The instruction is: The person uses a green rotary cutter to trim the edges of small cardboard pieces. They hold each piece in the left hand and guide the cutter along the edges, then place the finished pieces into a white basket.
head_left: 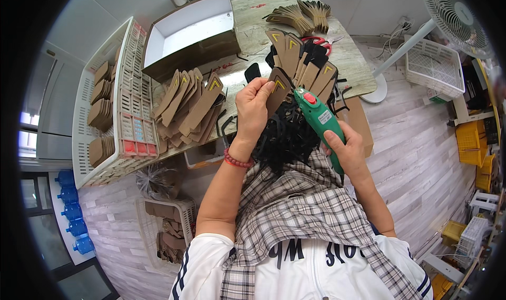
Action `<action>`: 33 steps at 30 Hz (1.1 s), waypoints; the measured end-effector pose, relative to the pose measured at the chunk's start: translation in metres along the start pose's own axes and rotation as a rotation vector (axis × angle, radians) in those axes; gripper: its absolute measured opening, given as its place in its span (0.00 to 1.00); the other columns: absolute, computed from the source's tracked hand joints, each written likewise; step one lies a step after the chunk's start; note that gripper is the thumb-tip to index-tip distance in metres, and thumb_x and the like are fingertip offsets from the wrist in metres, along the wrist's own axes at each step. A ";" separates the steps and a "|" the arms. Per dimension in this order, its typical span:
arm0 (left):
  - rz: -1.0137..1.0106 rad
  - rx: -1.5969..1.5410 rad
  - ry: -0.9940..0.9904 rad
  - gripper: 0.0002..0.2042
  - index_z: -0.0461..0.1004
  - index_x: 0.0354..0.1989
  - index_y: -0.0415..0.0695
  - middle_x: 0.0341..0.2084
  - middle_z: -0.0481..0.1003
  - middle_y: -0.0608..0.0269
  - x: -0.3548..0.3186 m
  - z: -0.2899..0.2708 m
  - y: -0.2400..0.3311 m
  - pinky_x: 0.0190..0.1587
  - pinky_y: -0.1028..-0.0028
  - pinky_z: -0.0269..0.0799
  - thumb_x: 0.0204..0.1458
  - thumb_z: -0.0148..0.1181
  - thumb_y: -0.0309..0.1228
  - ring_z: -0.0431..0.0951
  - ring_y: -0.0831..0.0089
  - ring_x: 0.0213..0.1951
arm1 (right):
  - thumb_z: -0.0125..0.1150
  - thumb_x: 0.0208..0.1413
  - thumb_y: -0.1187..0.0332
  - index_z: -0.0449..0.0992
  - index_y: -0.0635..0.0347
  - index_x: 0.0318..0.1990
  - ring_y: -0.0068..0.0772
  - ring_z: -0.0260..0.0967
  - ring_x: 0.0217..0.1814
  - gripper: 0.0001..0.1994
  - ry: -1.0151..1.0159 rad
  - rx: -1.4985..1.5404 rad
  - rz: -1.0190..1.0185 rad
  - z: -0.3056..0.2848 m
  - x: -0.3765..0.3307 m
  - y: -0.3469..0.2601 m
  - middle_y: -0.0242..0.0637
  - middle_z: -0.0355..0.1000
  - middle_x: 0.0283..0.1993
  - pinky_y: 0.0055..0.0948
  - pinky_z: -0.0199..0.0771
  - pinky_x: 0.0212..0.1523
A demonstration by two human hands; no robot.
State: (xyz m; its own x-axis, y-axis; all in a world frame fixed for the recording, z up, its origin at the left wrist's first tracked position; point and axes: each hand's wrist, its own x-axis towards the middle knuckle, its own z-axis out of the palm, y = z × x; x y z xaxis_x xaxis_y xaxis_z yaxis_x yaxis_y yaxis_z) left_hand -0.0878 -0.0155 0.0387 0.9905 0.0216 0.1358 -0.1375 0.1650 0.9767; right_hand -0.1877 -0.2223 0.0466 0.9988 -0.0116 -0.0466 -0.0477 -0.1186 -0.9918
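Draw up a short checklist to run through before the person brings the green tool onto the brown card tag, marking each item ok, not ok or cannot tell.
1. Left hand grips the brown card tag: ok.
2. Right hand grips the green tagging tool: ok.
3. Tool tip meets the tag: ok, it looks to touch.
4. Left fingers clear of the tip: cannot tell.
5. Black strings hang free below: ok.
6. More tags wait on the table: ok.
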 end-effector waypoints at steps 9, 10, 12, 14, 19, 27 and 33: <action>-0.022 0.101 -0.134 0.08 0.76 0.30 0.34 0.21 0.70 0.75 -0.004 -0.001 0.004 0.28 0.83 0.61 0.55 0.55 0.26 0.64 0.87 0.25 | 0.61 0.55 0.59 0.74 0.66 0.40 0.16 0.63 0.21 0.16 -0.008 0.005 -0.012 -0.003 0.002 -0.005 0.29 0.68 0.23 0.19 0.65 0.23; -0.024 0.104 -0.156 0.07 0.75 0.30 0.34 0.21 0.71 0.75 -0.004 -0.003 0.004 0.28 0.83 0.61 0.55 0.55 0.26 0.64 0.87 0.25 | 0.62 0.55 0.59 0.74 0.65 0.40 0.16 0.63 0.21 0.16 -0.009 0.004 -0.008 -0.003 0.002 -0.007 0.29 0.68 0.23 0.19 0.64 0.23; -0.019 0.139 -0.202 0.07 0.75 0.30 0.34 0.20 0.70 0.74 -0.002 -0.006 0.004 0.28 0.82 0.61 0.54 0.56 0.27 0.64 0.87 0.25 | 0.62 0.55 0.59 0.74 0.65 0.40 0.16 0.63 0.21 0.16 -0.008 0.009 -0.005 -0.004 0.002 -0.008 0.29 0.68 0.23 0.19 0.64 0.23; -0.004 0.202 -0.247 0.07 0.75 0.30 0.35 0.20 0.70 0.74 0.001 -0.011 0.004 0.28 0.82 0.61 0.54 0.56 0.27 0.64 0.86 0.25 | 0.62 0.55 0.59 0.74 0.65 0.39 0.16 0.63 0.21 0.16 -0.005 0.021 -0.009 -0.004 0.002 -0.009 0.29 0.68 0.23 0.19 0.64 0.23; 0.032 0.230 -0.317 0.06 0.74 0.30 0.34 0.18 0.67 0.72 0.013 -0.020 0.004 0.28 0.80 0.61 0.53 0.57 0.26 0.64 0.85 0.24 | 0.62 0.55 0.59 0.74 0.65 0.39 0.16 0.63 0.21 0.16 -0.010 0.026 -0.007 -0.006 0.002 -0.010 0.29 0.68 0.23 0.18 0.64 0.23; -0.038 0.560 -0.555 0.05 0.73 0.29 0.36 0.21 0.67 0.75 0.025 -0.021 0.049 0.30 0.81 0.61 0.52 0.58 0.26 0.63 0.85 0.27 | 0.62 0.56 0.60 0.73 0.66 0.40 0.15 0.64 0.22 0.16 -0.013 -0.010 0.012 -0.008 0.001 -0.019 0.29 0.68 0.23 0.18 0.64 0.23; 0.078 0.452 0.027 0.08 0.75 0.33 0.35 0.26 0.76 0.63 0.054 -0.035 0.028 0.31 0.76 0.70 0.49 0.58 0.28 0.73 0.76 0.26 | 0.60 0.57 0.61 0.73 0.66 0.41 0.16 0.64 0.22 0.15 0.091 0.053 0.009 -0.008 0.002 -0.014 0.30 0.69 0.24 0.18 0.65 0.24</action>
State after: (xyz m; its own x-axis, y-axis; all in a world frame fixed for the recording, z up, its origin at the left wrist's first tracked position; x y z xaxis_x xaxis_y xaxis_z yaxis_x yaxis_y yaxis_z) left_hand -0.0378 0.0245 0.0675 0.9761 0.0431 0.2129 -0.1922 -0.2851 0.9390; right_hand -0.1854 -0.2283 0.0609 0.9937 -0.1024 -0.0465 -0.0534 -0.0657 -0.9964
